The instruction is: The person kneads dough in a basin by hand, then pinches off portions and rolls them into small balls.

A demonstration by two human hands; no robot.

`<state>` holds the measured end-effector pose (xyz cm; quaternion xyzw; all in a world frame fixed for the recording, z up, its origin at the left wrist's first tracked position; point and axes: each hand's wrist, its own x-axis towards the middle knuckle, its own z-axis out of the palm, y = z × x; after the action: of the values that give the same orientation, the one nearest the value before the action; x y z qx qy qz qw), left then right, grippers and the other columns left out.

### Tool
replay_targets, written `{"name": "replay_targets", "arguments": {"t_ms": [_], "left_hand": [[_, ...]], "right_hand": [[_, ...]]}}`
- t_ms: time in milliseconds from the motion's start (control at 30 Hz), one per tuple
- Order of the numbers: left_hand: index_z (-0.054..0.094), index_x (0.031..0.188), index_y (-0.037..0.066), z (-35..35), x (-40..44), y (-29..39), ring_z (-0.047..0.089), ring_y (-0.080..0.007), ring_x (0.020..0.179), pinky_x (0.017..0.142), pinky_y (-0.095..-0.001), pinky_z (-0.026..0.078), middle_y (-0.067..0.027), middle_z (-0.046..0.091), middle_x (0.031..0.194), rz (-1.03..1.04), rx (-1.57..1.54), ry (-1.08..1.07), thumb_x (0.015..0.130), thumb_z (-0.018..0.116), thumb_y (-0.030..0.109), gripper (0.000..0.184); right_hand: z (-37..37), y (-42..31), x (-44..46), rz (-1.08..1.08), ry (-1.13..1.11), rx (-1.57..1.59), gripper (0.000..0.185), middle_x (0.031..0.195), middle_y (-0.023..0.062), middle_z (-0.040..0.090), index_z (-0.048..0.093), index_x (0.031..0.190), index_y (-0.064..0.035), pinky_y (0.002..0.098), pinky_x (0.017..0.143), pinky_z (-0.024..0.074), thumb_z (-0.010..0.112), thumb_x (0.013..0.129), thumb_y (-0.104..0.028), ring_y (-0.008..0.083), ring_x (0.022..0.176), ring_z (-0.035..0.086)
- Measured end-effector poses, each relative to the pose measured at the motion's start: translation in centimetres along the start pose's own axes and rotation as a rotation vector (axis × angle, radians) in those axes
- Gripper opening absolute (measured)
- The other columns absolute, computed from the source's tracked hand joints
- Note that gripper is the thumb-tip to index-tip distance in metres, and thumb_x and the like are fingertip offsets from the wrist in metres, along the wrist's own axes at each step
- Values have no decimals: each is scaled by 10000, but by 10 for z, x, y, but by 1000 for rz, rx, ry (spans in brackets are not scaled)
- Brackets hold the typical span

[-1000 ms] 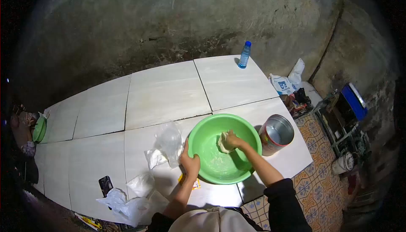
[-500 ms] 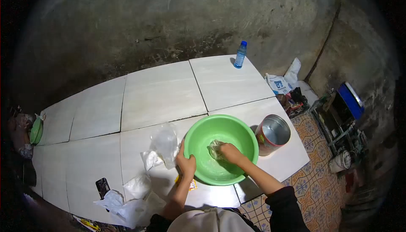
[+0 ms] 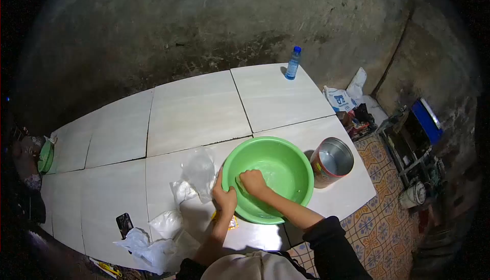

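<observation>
A wide green plastic basin (image 3: 286, 147) sits on the tiled table in front of me. My left hand (image 3: 224, 197) grips its left rim, thumb inside and fingers around the outer wall. My right hand (image 3: 252, 182) is closed inside the basin, near its left wall, pressing on a pale crumpled lump (image 3: 240, 184). Most of that lump is hidden under the hand, and I cannot tell if it is dough or plastic. Whitish smears show on the basin floor.
An open metal tin (image 3: 333, 162) stands right of the basin. Clear plastic bags (image 3: 198, 170), a white bag (image 3: 166, 224), a crumpled bag (image 3: 148, 249) and a phone (image 3: 124, 224) lie left. A water bottle (image 3: 293, 64) stands at the far edge. Another person (image 3: 28, 162) is at far left.
My right hand has moved left from the basin's middle to its left wall, taking the pale lump along. The left hand keeps its hold on the rim.
</observation>
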<state>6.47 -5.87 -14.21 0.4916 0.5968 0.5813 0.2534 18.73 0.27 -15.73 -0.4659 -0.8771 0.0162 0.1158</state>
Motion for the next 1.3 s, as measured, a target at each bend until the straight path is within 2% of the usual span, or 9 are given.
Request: {"name": "replay_targets", "arguments": {"t_ms": [200,333,400,500,633,800,967,1100,1300], "left_hand": [[540,1292,18,1,0,5,590,-315,1136,960,-348,441,-218,616,1199,-36,44,19,670,481,-145,646],[541,1278,-13,-4,-2,11,582,-301,1154,976,-337,426,-216,610,1217,-72,81,22,673,492,-153,623],[536,1284,-15,-3,-5,10,569,-302,1174,987,-335,415,-217,596,1240,-63,50,45,677,497,-151,623],[517,1310,8,-3,-8,10,589,-336,1134,960,-361,446,-221,606,1213,-26,84,57,685,523,-129,640],[517,1316,26,-8,-6,7,587,-333,1139,955,-367,446,-205,606,1220,46,14,24,697,517,-128,638],[521,1320,58,-12,-11,11,566,-337,1169,952,-369,446,-199,593,1247,23,89,35,700,521,-122,645],[513,1320,29,-9,-11,9,557,-333,1185,973,-365,433,-199,579,1269,54,28,35,698,517,-124,640],[512,1315,9,-14,-6,2,553,-324,1193,984,-354,422,-208,581,1263,21,16,34,702,509,-136,630],[532,1285,-14,-12,-4,-7,572,-324,1166,982,-349,421,-221,603,1221,45,-28,31,674,489,-157,629]], "right_hand": [[-32,-9,-43,-150,-326,243,113,738,190,655,647,797,-55,463,628,518,581,743,-129,375,706,658],[-59,29,-69,-209,-689,418,298,1016,193,663,643,1076,-74,478,813,490,567,826,-218,365,967,641],[-101,32,-70,5,-1045,339,396,1250,170,577,598,1219,-115,558,994,372,530,870,-290,366,1233,488],[-117,24,-79,-37,-891,66,446,1396,152,456,555,1278,-113,655,1059,232,475,910,-352,389,1364,306],[-133,20,-88,-282,-366,-151,192,1528,132,267,703,909,-56,708,1052,205,578,822,-171,435,1395,232],[-85,39,-105,-230,-120,430,266,1328,204,520,702,932,-26,386,1050,398,688,671,-74,372,1269,460],[-52,15,-107,-71,-346,531,266,962,211,644,677,945,-18,451,791,498,647,681,-10,376,912,623],[-39,16,-101,-306,20,491,259,922,185,651,694,929,-42,438,761,507,624,681,-18,342,874,633],[-57,38,-103,-139,-565,553,184,935,189,647,691,885,-42,441,835,486,571,757,-99,369,882,628]]}}
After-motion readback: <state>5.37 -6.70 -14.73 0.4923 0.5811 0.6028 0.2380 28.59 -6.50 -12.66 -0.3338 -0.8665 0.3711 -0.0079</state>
